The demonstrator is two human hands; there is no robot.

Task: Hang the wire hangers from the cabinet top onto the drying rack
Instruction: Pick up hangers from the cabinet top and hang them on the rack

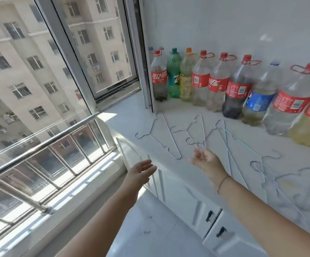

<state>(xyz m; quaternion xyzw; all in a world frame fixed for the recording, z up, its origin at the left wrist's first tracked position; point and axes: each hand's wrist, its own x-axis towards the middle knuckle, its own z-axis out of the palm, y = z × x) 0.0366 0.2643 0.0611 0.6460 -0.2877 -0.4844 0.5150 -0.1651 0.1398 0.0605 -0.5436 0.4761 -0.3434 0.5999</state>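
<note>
Hangers [161,138] are lying loose across the white cabinet top [124,123], a few singly toward the left and more tangling in a heap [280,182] on the right. All are lying nearer than the row of bottles [213,80] standing along the far wall [224,25]. Your right hand [208,160] is hovering at the near edge, just beside the lower ends of the middle hangers [196,130], with fingers loosely spread and gripping nothing I can make out. Your left hand [141,170] is reaching out past the cabinet's left corner, palm open, carrying nothing.

These wires are looking light, thin and springy. Lying flat on a smooth top, they are likely to slide rather than lift, so you are probably best pinching one at the hook or twisted neck. Hooks are overlapping in the heap, so snagging is likely there.

A metal rail [39,145] is running along the window [76,52] on the left; whether it is serving as the drying rack I cannot tell.
</note>
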